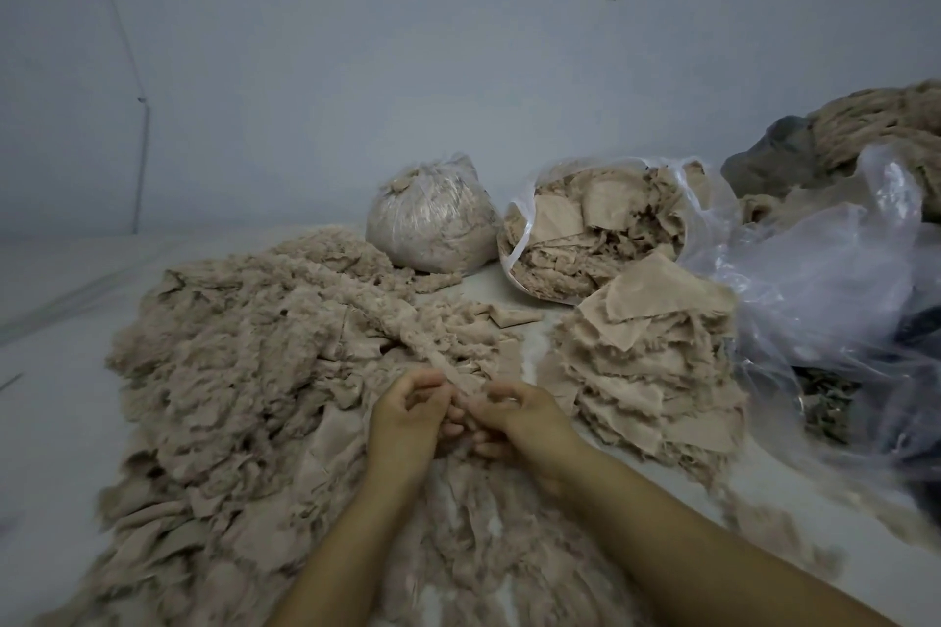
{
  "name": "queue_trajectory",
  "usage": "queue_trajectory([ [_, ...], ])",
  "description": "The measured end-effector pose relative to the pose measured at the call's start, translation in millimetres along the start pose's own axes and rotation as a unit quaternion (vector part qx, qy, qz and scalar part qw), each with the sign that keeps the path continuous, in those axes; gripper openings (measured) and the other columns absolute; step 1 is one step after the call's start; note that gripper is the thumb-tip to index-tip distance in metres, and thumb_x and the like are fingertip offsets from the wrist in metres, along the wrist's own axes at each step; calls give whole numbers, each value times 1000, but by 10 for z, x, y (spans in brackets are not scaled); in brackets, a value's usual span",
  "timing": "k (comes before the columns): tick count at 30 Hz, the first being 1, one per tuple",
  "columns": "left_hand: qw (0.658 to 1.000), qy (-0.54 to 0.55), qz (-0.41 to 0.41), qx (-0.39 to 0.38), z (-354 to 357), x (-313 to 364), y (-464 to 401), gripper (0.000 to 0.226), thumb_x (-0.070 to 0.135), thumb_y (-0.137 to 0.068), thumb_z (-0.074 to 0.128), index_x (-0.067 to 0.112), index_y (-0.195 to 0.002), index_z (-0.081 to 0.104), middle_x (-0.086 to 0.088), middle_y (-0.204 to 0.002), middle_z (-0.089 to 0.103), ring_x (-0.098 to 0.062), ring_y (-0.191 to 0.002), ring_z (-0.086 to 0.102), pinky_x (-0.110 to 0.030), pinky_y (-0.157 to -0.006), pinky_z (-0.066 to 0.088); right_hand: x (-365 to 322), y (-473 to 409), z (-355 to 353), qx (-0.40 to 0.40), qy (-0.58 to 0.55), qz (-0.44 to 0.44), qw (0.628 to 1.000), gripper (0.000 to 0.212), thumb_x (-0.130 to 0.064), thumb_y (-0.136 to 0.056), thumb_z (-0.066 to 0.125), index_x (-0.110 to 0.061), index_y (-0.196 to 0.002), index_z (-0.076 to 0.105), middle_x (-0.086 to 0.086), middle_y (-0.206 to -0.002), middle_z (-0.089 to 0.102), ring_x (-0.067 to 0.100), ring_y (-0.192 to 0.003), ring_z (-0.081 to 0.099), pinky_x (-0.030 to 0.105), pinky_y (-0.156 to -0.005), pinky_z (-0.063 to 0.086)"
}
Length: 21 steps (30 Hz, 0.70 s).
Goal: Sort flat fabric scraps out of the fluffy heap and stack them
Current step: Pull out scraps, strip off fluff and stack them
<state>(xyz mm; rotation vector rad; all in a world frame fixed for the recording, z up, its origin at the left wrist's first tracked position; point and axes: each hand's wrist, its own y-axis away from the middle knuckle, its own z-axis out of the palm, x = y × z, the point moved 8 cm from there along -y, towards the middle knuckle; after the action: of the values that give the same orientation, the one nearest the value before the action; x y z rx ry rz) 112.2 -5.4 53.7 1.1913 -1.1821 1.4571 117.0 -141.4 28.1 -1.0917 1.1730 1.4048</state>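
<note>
Pinching one frayed strip [461, 384] between them, both hands [466, 415] hover above the heap [244, 372].

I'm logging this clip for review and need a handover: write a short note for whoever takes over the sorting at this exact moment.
Left hand and right hand: both pinch one fabric strip that runs up from the fluffy heap.
Stack of flat scraps: to the right of the hands, already many layers high.
Behind: a tied bag of fluff and an open bag of flat pieces.
Done: a good share sorted.
Left: free this strip, then work through the large remaining heap.
</note>
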Motion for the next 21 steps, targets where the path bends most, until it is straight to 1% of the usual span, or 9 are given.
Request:
queue_trajectory([
  [1,1000,-15,8,1,-16,20,-16,9,3,-91,56,9,-93,62,-6,-67,66,-9,-54,62,-20,-54,54,-54,6,-20,6,13,-22,1000,10,-12,-87,68,-8,-91,60,4,-61,56,11,-48,51,20,-45,45],
  [3,999,-38,23,6,-52,71,-61,11,3,-92,56,12,-96,61,-4,-70,66,-9,-56,62,-22,-56,54,-256,59,-164,34,-4,-77,996,24,-13,-91,63,-9,-68,56,2,-52,45,10,-43,40,18,-40,36],
  [8,986,-130,101,39,-171,267,-177,19,11,-93,55,30,-93,58,-7,-96,65,-17,-76,64,-35,-68,56,-829,342,-706,58,-198,-183,961,40,-12,-93,53,-15,-54,53,-4,-43,32,8,-37,26,18,-35,21],
  [12,935,-248,229,104,-271,586,-214,20,8,-92,55,24,-102,61,5,-105,53,1,-82,56,-9,-68,43,-961,584,-1119,103,-298,-236,919,35,-6,-94,46,-14,-60,46,-8,-46,33,2,-35,26,13,-34,23],
  [16,871,-337,339,115,-211,856,-230,24,0,-92,52,6,-111,63,3,-107,53,-12,-101,51,-1,-88,30,-768,764,-1300,137,-315,-209,916,28,-19,-74,59,-21,-47,55,-10,-45,39,3,-31,23,15,-34,18],
  [17,856,-382,336,90,-148,858,-283,28,4,-93,52,7,-119,60,1,-115,53,-15,-112,49,-6,-97,27,-704,810,-1341,148,-315,-198,917,28,-20,-70,61,-20,-43,56,-10,-41,38,3,-30,21,16,-33,17],
  [19,800,-533,269,60,-82,742,-456,39,15,-92,55,14,-130,50,-5,-134,47,-24,-130,38,-32,-110,23,-606,875,-1438,163,-312,-184,918,33,-19,-69,59,-19,-36,55,-11,-33,32,6,-30,13,16,-31,14],
  [20,775,-586,230,55,-104,690,-515,36,15,-90,55,16,-127,53,-7,-134,48,-27,-128,40,-39,-110,26,-569,882,-1491,169,-304,-178,921,36,-18,-71,59,-19,-36,55,-11,-32,30,8,-32,9,16,-31,12],
  [21,772,-596,213,53,-121,692,-520,29,11,-89,53,14,-117,59,-10,-124,54,-30,-119,47,-42,-104,32,-537,881,-1541,179,-287,-172,925,40,-16,-77,58,-19,-37,56,-11,-32,29,8,-32,8,15,-31,11],
])
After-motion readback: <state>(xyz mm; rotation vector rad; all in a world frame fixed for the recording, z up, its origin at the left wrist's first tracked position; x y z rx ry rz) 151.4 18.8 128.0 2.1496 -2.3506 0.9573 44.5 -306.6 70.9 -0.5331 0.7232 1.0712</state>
